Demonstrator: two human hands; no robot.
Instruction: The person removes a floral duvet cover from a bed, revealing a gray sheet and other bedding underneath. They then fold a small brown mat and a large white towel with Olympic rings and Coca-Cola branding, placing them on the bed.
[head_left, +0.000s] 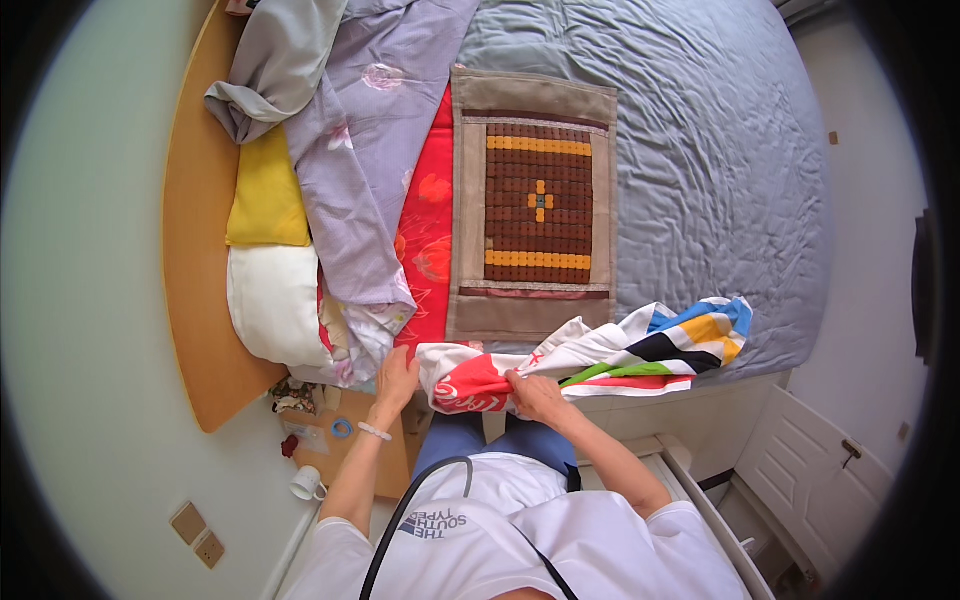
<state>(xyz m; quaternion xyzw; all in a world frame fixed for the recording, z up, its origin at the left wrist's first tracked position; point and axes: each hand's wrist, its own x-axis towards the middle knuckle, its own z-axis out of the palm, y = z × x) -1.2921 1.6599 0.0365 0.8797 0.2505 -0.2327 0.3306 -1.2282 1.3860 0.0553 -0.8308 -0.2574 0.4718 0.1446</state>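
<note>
A white garment with red, green, black, yellow and blue stripes (592, 364) lies bunched along the near edge of the bed, partly over the lower edge of a heating pad or mat. My right hand (536, 394) grips the garment at its red printed part. At the garment's left end is my left hand (397, 375), fingers at the white cloth; whether they pinch it is not clear. Beyond the hands lies the brown mat with dark and yellow tiles (538, 202), flat across a red flowered sheet (427, 225) and a grey quilted bedcover (705, 187).
A lilac flowered quilt (360, 150), a yellow pillow (270, 195) and a white pillow (271, 300) lie by the wooden headboard (195, 225). A white mug (306, 482) and a blue ring (341, 428) are at the bedside table (375, 450). A white door (814, 446) stands at right.
</note>
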